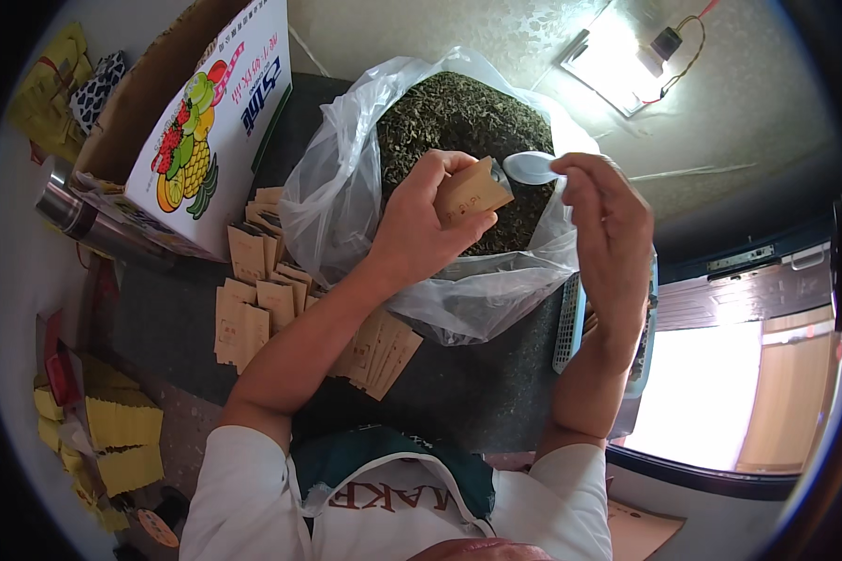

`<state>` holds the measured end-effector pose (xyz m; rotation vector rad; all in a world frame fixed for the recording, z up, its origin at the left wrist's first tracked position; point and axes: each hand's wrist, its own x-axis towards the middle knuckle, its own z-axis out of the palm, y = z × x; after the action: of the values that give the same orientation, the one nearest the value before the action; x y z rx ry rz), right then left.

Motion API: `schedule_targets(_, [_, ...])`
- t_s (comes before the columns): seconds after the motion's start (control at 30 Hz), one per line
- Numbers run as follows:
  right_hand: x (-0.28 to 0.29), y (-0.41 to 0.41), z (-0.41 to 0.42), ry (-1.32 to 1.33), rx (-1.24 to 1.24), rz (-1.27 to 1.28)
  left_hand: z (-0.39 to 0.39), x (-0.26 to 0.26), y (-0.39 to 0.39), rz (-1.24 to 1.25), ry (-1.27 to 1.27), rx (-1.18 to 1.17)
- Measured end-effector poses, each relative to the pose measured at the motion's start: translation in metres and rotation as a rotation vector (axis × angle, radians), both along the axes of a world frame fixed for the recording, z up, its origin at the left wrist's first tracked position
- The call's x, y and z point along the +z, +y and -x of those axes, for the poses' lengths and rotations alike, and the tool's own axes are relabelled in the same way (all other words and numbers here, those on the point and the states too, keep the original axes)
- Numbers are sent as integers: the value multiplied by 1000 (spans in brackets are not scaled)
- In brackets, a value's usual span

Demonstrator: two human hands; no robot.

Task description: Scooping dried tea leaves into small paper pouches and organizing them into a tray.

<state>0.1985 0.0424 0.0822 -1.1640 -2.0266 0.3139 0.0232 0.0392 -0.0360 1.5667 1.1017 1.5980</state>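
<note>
My left hand (421, 224) holds a small brown paper packet (469, 191) with its mouth towards my right hand. Pinched in the fingers of my right hand (607, 203) is a white plastic spoon (530, 168), its bowl just beside the packet's mouth. Both are above a clear plastic bag (337, 203) standing wide open, filled with dark dried leaves (463, 112). What the spoon's bowl carries cannot be made out. Many flat brown paper packets (245, 326) lie in overlapping rows to the left, partly behind my left forearm.
A printed white cardboard box (210, 133) stands at the left, beside a steel flask (77, 210). At the right, a light-blue plastic basket (568, 326) is partly behind my right forearm. Yellow bundles (123, 428) lie low at the left. A bright lamp (617, 63) is at the upper right.
</note>
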Motion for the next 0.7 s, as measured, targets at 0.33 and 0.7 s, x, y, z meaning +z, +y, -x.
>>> schedule_targets(0.33, [-96,47,12,-266,-34,107,1,-3,2,-91,1,-12])
schedule_targets(0.7, [-30,47,-9,259,-117,380,2,-5,0,-42,-5,-14])
